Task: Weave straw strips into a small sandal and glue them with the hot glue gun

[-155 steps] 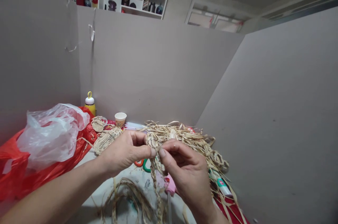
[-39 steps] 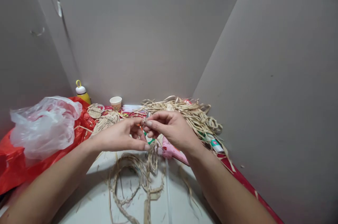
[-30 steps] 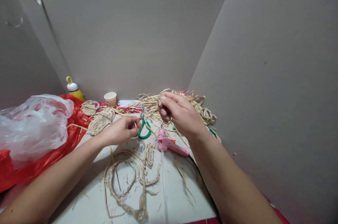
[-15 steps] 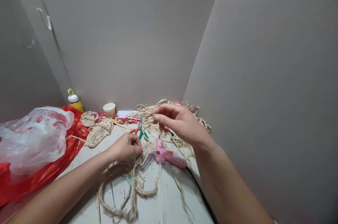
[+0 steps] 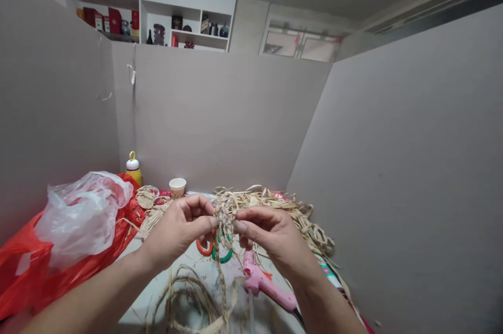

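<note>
Between my two hands hangs a small coiled piece of straw braid (image 5: 225, 218), raised above the table. My left hand (image 5: 184, 226) pinches its left edge between thumb and fingers. On its right edge, my right hand (image 5: 271, 232) closes with thumb and forefinger. The braid's long tail (image 5: 220, 276) drops from the coil to a loose loop of braid (image 5: 188, 297) on the table. Behind the coil show the orange and green handles of a pair of scissors (image 5: 222, 255), partly hidden. A pink glue gun (image 5: 267, 284) lies below my right hand.
A heap of dry straw strips (image 5: 283, 208) lies at the back right. Further left stand a paper cup (image 5: 177, 187) and a yellow bottle (image 5: 133, 169). Woven straw pieces (image 5: 153, 216) sit near red and clear plastic bags (image 5: 84, 218). Grey partitions (image 5: 220, 124) enclose the table.
My left hand picked the coiled braid up off the table, and both hands now hold it. Earlier my right hand was raised apart from it. The view has tilted upward.
</note>
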Tool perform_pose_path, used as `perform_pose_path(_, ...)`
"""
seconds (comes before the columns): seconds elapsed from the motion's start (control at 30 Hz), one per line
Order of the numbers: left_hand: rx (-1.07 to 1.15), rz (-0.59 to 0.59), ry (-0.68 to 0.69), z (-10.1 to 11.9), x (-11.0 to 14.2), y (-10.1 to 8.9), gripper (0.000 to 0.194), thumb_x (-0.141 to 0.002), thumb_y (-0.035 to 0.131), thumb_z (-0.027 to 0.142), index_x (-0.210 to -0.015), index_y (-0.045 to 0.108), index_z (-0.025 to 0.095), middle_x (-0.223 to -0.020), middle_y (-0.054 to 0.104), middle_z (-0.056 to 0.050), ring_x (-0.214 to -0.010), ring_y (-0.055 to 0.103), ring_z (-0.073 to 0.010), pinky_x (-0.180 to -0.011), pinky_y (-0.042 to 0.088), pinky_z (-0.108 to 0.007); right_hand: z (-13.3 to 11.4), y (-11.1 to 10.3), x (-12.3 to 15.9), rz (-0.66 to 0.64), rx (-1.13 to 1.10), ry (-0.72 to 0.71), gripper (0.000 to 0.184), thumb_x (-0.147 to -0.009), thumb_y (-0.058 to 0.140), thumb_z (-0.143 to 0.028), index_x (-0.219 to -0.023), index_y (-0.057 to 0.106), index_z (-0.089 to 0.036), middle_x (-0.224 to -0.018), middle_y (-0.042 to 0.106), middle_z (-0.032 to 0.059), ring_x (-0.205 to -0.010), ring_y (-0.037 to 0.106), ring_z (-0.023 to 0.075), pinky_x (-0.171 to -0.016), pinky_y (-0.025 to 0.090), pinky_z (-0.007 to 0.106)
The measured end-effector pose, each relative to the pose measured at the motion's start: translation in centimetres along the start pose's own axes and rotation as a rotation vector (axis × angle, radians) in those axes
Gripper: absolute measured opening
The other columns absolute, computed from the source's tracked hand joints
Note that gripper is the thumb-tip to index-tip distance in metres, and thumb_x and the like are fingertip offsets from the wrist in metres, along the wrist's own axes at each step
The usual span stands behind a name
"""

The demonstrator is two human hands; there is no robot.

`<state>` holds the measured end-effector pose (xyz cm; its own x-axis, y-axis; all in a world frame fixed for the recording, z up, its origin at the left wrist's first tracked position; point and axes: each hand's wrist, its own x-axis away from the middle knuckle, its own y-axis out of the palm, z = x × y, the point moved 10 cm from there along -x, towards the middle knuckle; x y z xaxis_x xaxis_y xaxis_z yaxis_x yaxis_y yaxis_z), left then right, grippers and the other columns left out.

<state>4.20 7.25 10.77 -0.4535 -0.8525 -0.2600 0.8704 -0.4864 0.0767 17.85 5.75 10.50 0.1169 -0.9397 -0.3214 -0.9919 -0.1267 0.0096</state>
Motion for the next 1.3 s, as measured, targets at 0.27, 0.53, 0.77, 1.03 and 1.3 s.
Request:
perform_pose_path(0.27,0.057,-0.135,-0.028,-0.6,0.4,1.5,0.02,-0.074,0.073,0.028,-0.083,0.061,0.015,-0.065,0.061,0.0,-0.056,0.056,-0.0113,-0.054,0.046,-0.024,-1.4,0.4,1.1,0.036,0.053,-0.046,0.017,-0.07,0.083,-0.034,-0.067,0.076,-0.019,-0.053,0.063,-0.0003,-0.047,0.056,0.0111,-0.047,0.049,0.022)
perform_pose_path(0.53,0.028,-0.156,-0.064,-0.6,1.0,2.0,0.027,-0.072,0.076,0.035,-0.068,0.06,0.014,-0.061,0.055,0.002,-0.052,0.049,-0.0085,-0.049,0.042,-0.022,-1.2,1.3,1.6,-0.061,0.047,-0.042,0.01,-0.07,0.083,-0.027,-0.071,0.076,-0.021,-0.056,0.064,-0.0015,-0.05,0.058,0.009,-0.049,0.047,0.018)
perform_pose_path(0.77,0.025,-0.14,-0.12,-0.8,1.1,2.0,0.033,-0.065,0.079,0.04,-0.066,0.057,0.014,-0.058,0.054,0.003,-0.051,0.049,-0.0085,-0.048,0.042,-0.021,-1.1,1.5,2.0,-0.108,0.139,-0.071,0.01,-0.081,0.074,-0.028,-0.073,0.073,-0.022,-0.06,0.063,-0.002,-0.052,0.055,0.0083,-0.05,0.045,0.02)
perform_pose_path(1.03,0.001,-0.143,-0.135,-0.8,1.1,2.2,0.029,-0.066,0.078,0.035,-0.067,0.058,0.013,-0.058,0.056,0.002,-0.052,0.051,-0.009,-0.05,0.043,-0.022,-1.5,1.8,2.3,-0.097,0.213,-0.079,0.014,-0.08,0.074,-0.026,-0.069,0.07,-0.019,-0.059,0.061,-0.0018,-0.051,0.052,0.0086,-0.049,0.042,0.021)
perform_pose_path(1.3,0.025,-0.183,-0.133,-0.5,1.3,2.8,0.022,-0.064,0.077,0.023,-0.065,0.058,0.013,-0.056,0.055,0.003,-0.05,0.05,-0.007,-0.049,0.04,-0.019,-2.6,2.0,3.0,-0.079,0.319,-0.198,0.017,-0.086,0.066,-0.022,-0.07,0.069,-0.019,-0.063,0.06,-0.0014,-0.058,0.054,0.0103,-0.054,0.042,0.023)
